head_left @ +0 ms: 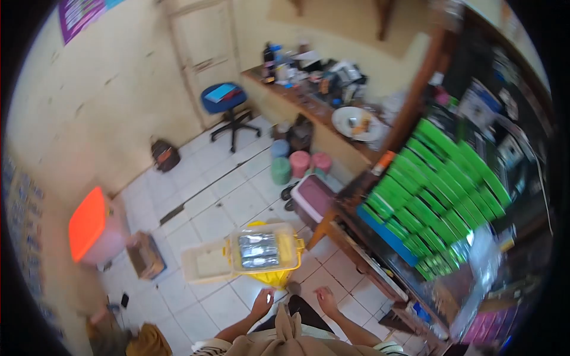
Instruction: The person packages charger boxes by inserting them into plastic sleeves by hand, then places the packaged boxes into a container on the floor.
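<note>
My left hand (262, 303) hangs just in front of my body with its fingers loosely bent and a gap between them. My right hand (325, 300) is a little way to the right, fingers apart, and nothing shows in it. On the floor ahead, nearest to both hands, is a clear plastic box (288, 268) with yellow latches. Its lid (205, 265) lies folded out to the left. Several silvery wrapped packs (259, 250) lie in the box. A yellow bag (273, 279) is partly hidden under the box. Neither hand touches the box.
On the right a table (368, 270) bears stacked green boxes (436, 184). A purple-lidded bin (314, 199) and several canisters (281, 170) stand beyond. To the left are an orange-lidded tub (89, 225) and a cardboard box (145, 256). A blue stool (221, 102) stands near the door.
</note>
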`<state>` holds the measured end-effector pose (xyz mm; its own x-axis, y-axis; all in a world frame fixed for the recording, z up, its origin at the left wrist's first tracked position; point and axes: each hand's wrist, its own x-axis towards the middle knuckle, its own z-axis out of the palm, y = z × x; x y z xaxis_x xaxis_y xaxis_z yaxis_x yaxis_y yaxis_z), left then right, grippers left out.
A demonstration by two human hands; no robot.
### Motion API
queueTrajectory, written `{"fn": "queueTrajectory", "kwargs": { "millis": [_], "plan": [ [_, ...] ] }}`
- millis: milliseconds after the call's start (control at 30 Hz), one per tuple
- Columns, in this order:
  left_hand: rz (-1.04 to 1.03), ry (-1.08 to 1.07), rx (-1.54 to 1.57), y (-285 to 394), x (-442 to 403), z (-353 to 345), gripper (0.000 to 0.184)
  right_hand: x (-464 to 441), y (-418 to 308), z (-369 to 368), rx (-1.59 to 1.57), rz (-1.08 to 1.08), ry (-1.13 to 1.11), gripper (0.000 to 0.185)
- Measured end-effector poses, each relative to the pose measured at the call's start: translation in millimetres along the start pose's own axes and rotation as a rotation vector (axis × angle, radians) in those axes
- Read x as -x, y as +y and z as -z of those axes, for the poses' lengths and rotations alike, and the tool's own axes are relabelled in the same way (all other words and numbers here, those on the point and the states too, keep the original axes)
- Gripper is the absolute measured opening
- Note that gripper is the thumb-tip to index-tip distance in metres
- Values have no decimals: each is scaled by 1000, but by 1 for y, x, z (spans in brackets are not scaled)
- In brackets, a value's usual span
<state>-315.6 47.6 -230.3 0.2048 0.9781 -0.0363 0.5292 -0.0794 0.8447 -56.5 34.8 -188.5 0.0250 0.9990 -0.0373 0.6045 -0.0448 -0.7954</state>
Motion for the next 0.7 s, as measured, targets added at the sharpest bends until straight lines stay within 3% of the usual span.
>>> {"fn": "queueTrajectory", "kwargs": {
  "millis": [67,133,200,233,267,300,333,400,533,600,633,700],
  "plan": [
    [-30,-289,-87,-61,29,-16,26,61,61,-9,43,-206,84,9],
    [302,-615,-274,-81,43,-20,24,128,93,-7,37,-647,116,13],
    [363,-748,-348,-84,49,-18,25,200,139,-28,-200,-1030,375,14],
    [319,-779,-368,-102,50,-23,25,228,149,-30,-165,-1140,423,14],
    [80,-834,-384,-125,51,-31,27,250,152,-31,-134,-1253,461,14],
    [-152,-885,-394,-135,49,-35,29,267,142,-27,-157,-1277,497,14],
    [-186,-913,-405,-120,46,-38,29,287,135,-19,-225,-1222,486,14],
    [203,-922,-295,-87,38,-42,29,313,127,-14,-309,-1173,505,14],
    [84,-971,-345,-47,11,-78,25,339,141,-6,-411,-1106,682,13],
    [-218,-869,-191,-33,1,-109,24,332,145,13,-436,-1064,701,13],
    [-232,-852,-324,-4,-2,-123,23,323,156,22,-343,-940,682,14],
    [-189,-858,-166,60,0,-150,23,302,165,49,-189,-764,625,15]
  ]
}}
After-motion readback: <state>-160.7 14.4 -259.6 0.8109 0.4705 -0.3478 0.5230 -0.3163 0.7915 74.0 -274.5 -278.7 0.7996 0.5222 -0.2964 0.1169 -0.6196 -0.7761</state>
